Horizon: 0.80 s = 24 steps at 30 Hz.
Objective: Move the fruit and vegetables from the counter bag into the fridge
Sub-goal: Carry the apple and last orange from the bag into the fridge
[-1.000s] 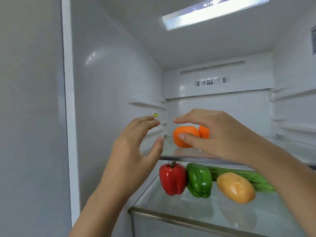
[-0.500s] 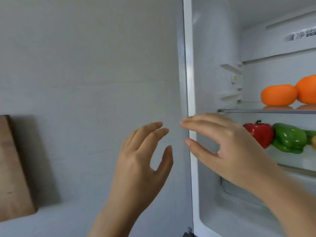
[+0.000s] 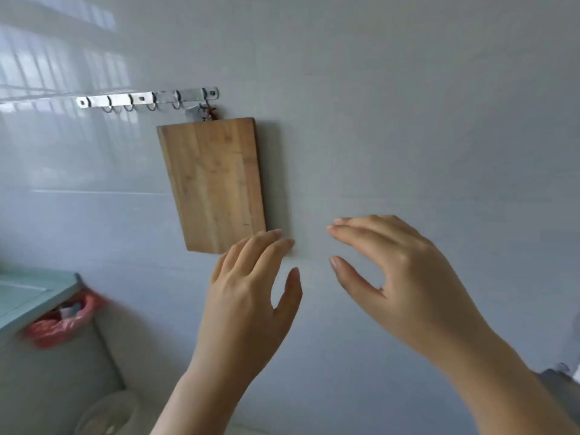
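A crumpled red plastic bag [image 3: 62, 321], blurred, sits well left of the left hand [image 3: 248, 296], at a pale teal counter edge [image 3: 34, 293]. A rectangular wooden cutting board [image 3: 213, 183] hangs on the wall just above that hand's fingertips. Both hands are empty, with fingers relaxed. The right hand [image 3: 408, 277] hovers near the left, not touching.

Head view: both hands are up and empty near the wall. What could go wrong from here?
1. The left hand hovers close beside the hanging cutting board; a careless sweep could knock it off the hook rail.
2. The red bag sits low left at the edge of the teal counter, blurred; a hasty grab may tip it.
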{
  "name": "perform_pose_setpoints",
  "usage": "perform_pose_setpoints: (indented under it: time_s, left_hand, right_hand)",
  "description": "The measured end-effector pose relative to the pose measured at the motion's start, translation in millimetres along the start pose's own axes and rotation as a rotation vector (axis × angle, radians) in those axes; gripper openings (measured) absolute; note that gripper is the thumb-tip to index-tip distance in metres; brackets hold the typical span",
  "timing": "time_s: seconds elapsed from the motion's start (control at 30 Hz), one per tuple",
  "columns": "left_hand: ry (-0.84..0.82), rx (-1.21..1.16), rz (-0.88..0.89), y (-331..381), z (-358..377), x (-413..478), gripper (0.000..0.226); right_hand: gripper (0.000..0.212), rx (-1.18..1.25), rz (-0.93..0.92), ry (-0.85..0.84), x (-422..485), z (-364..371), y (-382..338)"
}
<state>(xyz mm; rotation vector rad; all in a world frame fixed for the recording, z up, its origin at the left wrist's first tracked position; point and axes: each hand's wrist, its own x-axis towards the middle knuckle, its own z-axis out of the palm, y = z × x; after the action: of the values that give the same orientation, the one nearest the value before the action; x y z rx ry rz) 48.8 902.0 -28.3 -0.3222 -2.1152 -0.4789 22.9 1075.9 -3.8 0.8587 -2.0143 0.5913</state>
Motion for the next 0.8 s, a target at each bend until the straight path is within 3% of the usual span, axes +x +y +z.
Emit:
perform_pose_setpoints:
  time_s: [0.33,0.8]
  left_hand:
    - [0.060,0.357,-0.296,-107.8,-61.8,-71.0,0.036]
    - [0.065,0.729,-0.551,-242.3,-98.3,-61.9,0.033]
  right_hand:
    - [0.035,0.328,-0.189,-0.149,22.1,142.6,-74.5]
    - [0.037,0.704,-0.395,-0.234,116.1,327.6,-128.6]
